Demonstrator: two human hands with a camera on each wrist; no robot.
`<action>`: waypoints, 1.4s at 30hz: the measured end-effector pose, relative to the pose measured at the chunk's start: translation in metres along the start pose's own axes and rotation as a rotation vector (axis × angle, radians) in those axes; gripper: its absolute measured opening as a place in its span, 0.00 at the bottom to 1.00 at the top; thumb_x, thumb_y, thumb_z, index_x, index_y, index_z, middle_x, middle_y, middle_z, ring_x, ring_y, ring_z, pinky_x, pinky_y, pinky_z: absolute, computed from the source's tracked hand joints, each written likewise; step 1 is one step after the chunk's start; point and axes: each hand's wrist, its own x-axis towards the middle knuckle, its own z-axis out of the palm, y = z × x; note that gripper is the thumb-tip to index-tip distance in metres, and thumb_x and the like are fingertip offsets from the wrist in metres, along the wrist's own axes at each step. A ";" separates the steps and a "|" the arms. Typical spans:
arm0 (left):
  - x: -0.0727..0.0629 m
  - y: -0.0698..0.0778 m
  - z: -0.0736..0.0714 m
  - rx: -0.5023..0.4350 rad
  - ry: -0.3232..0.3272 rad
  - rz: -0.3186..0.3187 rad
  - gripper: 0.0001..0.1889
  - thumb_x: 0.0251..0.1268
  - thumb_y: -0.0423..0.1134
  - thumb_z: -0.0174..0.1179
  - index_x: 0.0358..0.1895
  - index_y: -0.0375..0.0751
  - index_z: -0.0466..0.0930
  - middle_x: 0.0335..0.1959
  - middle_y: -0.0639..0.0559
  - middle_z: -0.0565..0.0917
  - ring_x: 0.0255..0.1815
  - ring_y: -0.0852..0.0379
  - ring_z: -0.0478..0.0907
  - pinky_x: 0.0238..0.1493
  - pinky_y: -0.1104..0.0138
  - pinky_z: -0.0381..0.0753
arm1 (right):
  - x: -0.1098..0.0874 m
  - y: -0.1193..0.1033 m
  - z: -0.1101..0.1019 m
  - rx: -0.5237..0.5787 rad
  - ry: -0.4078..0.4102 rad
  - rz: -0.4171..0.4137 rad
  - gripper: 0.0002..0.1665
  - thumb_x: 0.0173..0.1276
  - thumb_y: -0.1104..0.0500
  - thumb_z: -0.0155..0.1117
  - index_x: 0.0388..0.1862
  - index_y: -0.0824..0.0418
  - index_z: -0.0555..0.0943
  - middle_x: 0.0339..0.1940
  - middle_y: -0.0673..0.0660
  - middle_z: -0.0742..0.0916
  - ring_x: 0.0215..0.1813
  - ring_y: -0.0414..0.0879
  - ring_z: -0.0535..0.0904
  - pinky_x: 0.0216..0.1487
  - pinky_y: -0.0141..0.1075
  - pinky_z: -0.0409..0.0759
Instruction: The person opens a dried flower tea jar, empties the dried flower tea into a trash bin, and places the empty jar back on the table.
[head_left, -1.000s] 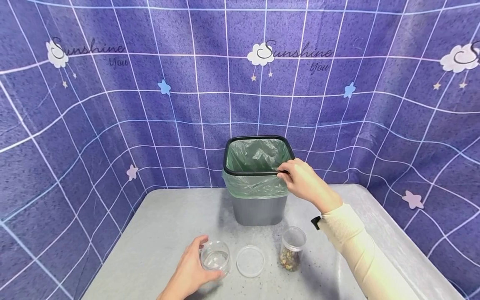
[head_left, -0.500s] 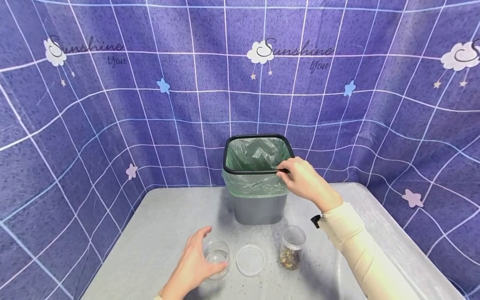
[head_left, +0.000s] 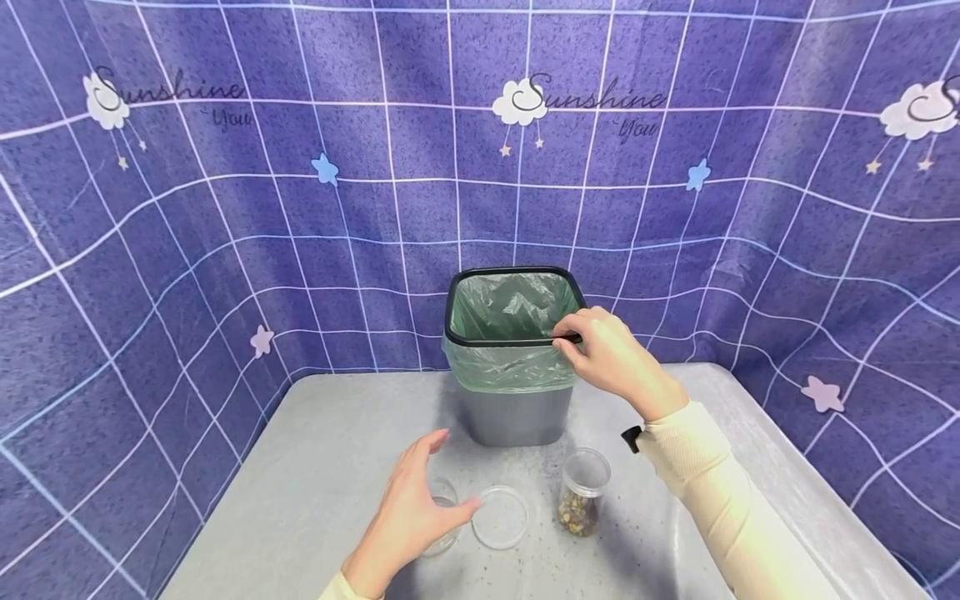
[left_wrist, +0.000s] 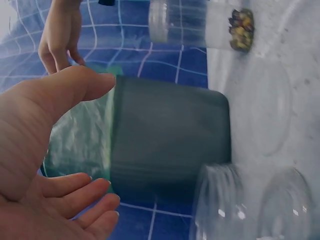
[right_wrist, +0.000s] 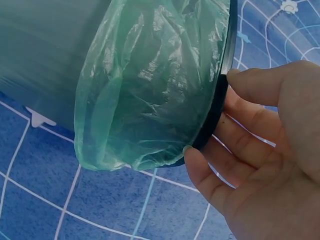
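Observation:
My right hand pinches the black rim of a grey trash bin near its front right corner. A green plastic bag lines the bin and folds over its outside. My left hand hovers with thumb and fingers spread, holding nothing. Partly hidden behind it in the head view is a clear jar, which stands on the table apart from the hand. A round clear lid lies flat to the right of that jar.
Right of the lid stands a taller clear jar, topless, with small multicoloured bits in its lower part. Tiny crumbs dot the grey table around it. A purple-blue gridded curtain encloses the back and sides.
My left hand has let go of the clear jar and moved up and to the right, over it. The right hand stays on the bin's rim.

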 end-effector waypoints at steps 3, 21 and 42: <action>0.006 0.008 0.002 -0.021 -0.009 0.024 0.51 0.36 0.45 0.85 0.71 0.43 0.71 0.65 0.50 0.79 0.67 0.47 0.74 0.67 0.47 0.73 | 0.000 -0.001 -0.002 0.002 0.007 0.007 0.05 0.68 0.62 0.68 0.41 0.60 0.89 0.38 0.53 0.91 0.46 0.55 0.83 0.50 0.51 0.80; 0.032 0.044 0.018 -0.031 -0.121 0.100 0.50 0.42 0.47 0.83 0.73 0.44 0.68 0.63 0.49 0.77 0.66 0.49 0.73 0.64 0.50 0.77 | -0.009 -0.014 -0.030 0.021 0.148 0.014 0.07 0.67 0.63 0.70 0.44 0.60 0.88 0.41 0.56 0.89 0.48 0.56 0.81 0.52 0.51 0.78; 0.036 0.050 0.057 -0.086 -0.309 0.096 0.52 0.48 0.52 0.80 0.77 0.47 0.62 0.67 0.51 0.75 0.68 0.48 0.72 0.64 0.50 0.77 | -0.059 -0.026 -0.046 0.033 0.232 0.025 0.10 0.66 0.63 0.71 0.46 0.57 0.88 0.42 0.50 0.89 0.50 0.47 0.82 0.51 0.45 0.78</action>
